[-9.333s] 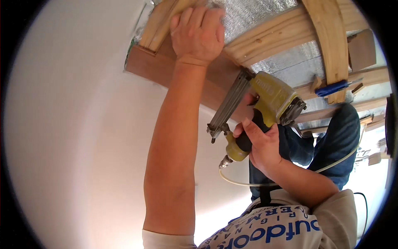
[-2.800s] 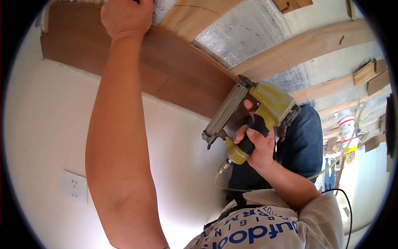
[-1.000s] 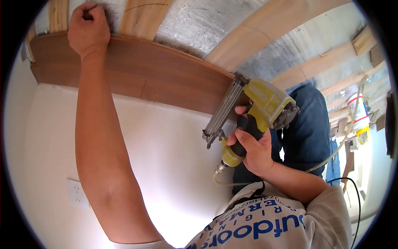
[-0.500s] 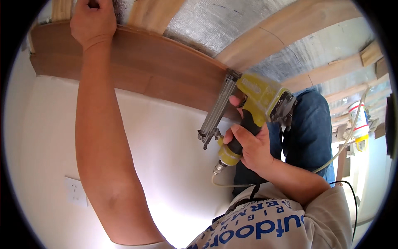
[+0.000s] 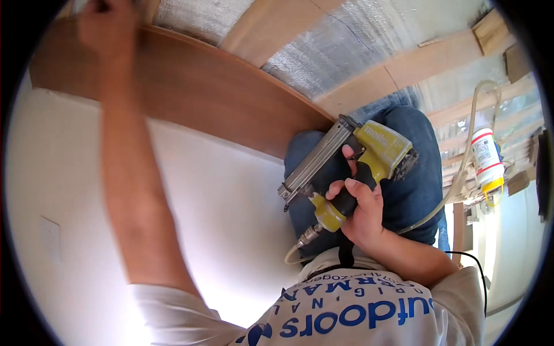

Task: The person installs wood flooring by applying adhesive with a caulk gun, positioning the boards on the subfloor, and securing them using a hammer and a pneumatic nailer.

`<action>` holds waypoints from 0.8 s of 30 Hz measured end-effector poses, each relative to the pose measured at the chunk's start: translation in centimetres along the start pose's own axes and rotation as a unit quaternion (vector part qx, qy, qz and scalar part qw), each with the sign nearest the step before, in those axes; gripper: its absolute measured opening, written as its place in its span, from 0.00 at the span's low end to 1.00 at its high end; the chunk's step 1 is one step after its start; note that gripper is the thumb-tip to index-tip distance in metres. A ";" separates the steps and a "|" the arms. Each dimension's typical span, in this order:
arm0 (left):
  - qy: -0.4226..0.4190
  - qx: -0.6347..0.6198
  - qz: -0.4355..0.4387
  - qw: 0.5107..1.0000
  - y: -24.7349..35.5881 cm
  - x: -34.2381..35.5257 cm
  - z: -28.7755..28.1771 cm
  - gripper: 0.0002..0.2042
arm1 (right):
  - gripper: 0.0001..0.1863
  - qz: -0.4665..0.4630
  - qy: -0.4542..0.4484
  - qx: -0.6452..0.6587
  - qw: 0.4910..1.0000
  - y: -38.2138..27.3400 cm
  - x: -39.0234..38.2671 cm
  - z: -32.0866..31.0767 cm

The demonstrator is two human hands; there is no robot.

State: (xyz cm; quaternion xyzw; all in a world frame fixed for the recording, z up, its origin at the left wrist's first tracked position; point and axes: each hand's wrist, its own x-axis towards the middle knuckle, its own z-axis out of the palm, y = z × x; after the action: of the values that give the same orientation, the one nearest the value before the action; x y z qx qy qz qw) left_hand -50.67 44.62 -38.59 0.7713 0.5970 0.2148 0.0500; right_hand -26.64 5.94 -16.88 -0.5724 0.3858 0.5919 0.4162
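My right hand (image 5: 363,213) is wrapped round the black grip of a yellow-green air nail gun (image 5: 378,153). Its long metal magazine slants down to the left, and its nose lies close to the right end of a reddish-brown wooden board (image 5: 219,92). A clear air hose joins the metal fitting under the grip. At the upper left, my left hand (image 5: 108,29) is at the board's far edge, blurred by motion and partly cut off by the picture's rim. Its fingers cannot be made out.
Pale wooden battens (image 5: 277,26) cross silvery foil sheeting (image 5: 314,63) beyond the board. My bent knees in jeans (image 5: 412,202) are beside the gun. A white bottle with a yellow cap (image 5: 487,158) and a looping hose (image 5: 461,173) are at right. The white wall (image 5: 219,190) bears a switch plate (image 5: 51,237).
The whole view has shifted. My right hand has drawn the nail gun slightly back from the board, so it now shows over my knees. My left hand has moved up and left in the picture.
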 end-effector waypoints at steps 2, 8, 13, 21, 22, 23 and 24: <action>-0.065 -0.115 0.059 0.989 6.9 -10.3 0.8 0.05 | 0.31 0.007 0.005 0.000 1.000 -0.2 0.5 -1.0; -0.154 -0.092 0.170 0.969 12.8 -17.0 -0.6 0.09 | 0.30 0.062 -0.067 -0.022 0.996 -0.6 1.2 -1.6; -0.149 -0.080 0.223 0.960 14.2 -16.9 -0.6 0.09 | 0.31 0.057 -0.074 -0.045 0.995 -0.2 1.9 -2.3; -0.156 -0.063 0.206 0.964 14.7 -17.0 -0.4 0.08 | 0.30 0.073 -0.051 -0.063 0.994 0.6 2.0 -2.6; -0.157 -0.070 0.204 0.964 14.9 -16.6 -0.2 0.07 | 0.31 0.061 -0.055 -0.057 0.995 0.6 2.2 -2.4; -0.157 -0.076 0.202 0.964 15.0 -16.4 -0.2 0.06 | 0.31 0.054 -0.057 -0.053 0.995 0.8 2.2 -2.6; -0.159 -0.077 0.202 0.963 15.3 -16.5 -0.7 0.06 | 0.31 0.050 -0.057 -0.050 0.996 0.9 1.9 -2.8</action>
State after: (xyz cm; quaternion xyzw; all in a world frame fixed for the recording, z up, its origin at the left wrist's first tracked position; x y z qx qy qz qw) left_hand -40.38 24.61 -37.29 0.8941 0.3946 0.1400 0.1591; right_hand -26.50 3.12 -18.88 -0.5374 0.3597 0.6622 0.3786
